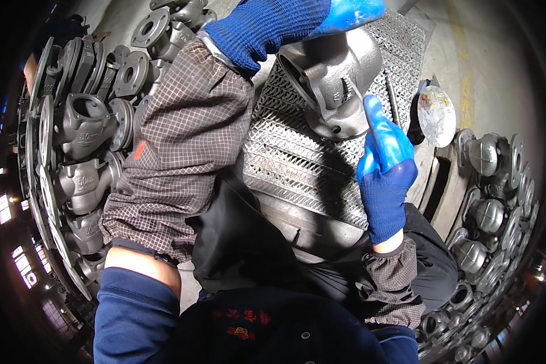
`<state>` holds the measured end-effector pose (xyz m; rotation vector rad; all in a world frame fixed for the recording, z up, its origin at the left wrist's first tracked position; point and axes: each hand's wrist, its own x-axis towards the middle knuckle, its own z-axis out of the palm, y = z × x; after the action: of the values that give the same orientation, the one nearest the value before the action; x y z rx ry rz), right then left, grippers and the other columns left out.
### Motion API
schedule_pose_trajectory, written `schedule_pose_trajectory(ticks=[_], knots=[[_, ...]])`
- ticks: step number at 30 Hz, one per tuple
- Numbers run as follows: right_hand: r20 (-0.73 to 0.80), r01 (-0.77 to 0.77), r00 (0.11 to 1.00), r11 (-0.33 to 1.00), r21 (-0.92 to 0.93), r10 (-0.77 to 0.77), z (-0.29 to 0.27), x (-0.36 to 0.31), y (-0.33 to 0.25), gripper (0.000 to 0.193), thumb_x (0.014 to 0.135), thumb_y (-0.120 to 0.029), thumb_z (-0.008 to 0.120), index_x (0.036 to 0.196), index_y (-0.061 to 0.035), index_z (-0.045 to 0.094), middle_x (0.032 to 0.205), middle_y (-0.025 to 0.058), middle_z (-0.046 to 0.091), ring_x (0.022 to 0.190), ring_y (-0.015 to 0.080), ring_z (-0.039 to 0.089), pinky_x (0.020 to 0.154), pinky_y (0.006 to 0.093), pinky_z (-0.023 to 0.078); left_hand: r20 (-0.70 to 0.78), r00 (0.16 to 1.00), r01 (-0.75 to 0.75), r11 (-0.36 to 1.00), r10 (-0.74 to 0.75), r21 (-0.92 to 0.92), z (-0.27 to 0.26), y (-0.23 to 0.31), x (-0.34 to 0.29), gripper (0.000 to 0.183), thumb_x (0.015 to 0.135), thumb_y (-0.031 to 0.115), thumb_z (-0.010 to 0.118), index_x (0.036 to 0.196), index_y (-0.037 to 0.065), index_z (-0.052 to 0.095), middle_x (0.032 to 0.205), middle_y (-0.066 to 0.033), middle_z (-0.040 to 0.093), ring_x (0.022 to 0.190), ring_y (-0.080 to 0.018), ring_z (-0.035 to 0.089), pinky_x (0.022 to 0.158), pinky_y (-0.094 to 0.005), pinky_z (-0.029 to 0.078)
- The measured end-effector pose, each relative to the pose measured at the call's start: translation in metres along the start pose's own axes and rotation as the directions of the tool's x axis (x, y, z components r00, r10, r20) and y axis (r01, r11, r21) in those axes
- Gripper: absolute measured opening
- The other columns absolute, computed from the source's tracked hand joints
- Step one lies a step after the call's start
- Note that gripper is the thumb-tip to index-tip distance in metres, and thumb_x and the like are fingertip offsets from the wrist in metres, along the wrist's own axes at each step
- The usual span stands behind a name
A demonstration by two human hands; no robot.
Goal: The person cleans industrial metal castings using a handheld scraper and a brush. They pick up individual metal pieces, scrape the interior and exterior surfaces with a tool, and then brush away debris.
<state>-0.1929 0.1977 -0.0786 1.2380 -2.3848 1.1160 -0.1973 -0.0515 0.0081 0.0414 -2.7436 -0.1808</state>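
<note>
A grey cast-metal valve body (pixel 340 76) with round flanges is tilted above a patterned metal work surface (pixel 273 130). My left hand (pixel 285 24), in a blue knit glove with a coated palm, reaches across its top; the fingers are pressed together against the upper end. My right hand (pixel 387 161), gloved the same way, grips the lower right flange, one digit lying up along its edge. Its other fingers are partly hidden behind the casting. A dark opening of the valve body faces left. Checked sleeve covers wrap both forearms.
Similar castings (pixel 88 124) stand stacked at the left, close to my left arm, and more castings (pixel 485 212) line the right. A thin dark rod (pixel 392 97) lies on the work surface near a round, stained disc (pixel 437 115). My dark-trousered legs flank the surface.
</note>
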Motion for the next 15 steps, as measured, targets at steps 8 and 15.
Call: schedule_pose_trajectory(ticks=[8, 15], knots=[[0.159, 0.052, 0.987, 0.980, -0.192, -0.021, -0.023, 0.026, -0.016, 0.053, 0.074, 0.001, 0.061, 0.124, -0.0180, 0.061, 0.088, 0.0097, 0.066, 0.073, 0.0269, 0.063, 0.064, 0.0376, 0.051, -0.006, 1.000, -0.023, 1.000, 0.023, 0.010, 0.009, -0.002, 0.000, 0.045, 0.088, 0.045, 0.053, 0.121, 0.015, 0.060, 0.084, -0.0209, 0.066, 0.067, -0.0367, 0.064, 0.063, -0.0421, 0.054], [0.285, 0.106, 0.959, 0.930, -0.352, -0.002, -0.032, 0.042, -0.027, 0.051, 0.073, -0.006, 0.063, 0.122, -0.0206, 0.062, 0.084, 0.0076, 0.064, 0.072, 0.0264, 0.062, 0.060, 0.0380, 0.049, -0.068, 0.997, -0.029, 0.995, 0.022, -0.098, 0.002, -0.002, 0.000, 0.046, 0.089, 0.044, 0.052, 0.121, 0.012, 0.060, 0.078, -0.0219, 0.065, 0.065, -0.0364, 0.064, 0.061, -0.0427, 0.053]])
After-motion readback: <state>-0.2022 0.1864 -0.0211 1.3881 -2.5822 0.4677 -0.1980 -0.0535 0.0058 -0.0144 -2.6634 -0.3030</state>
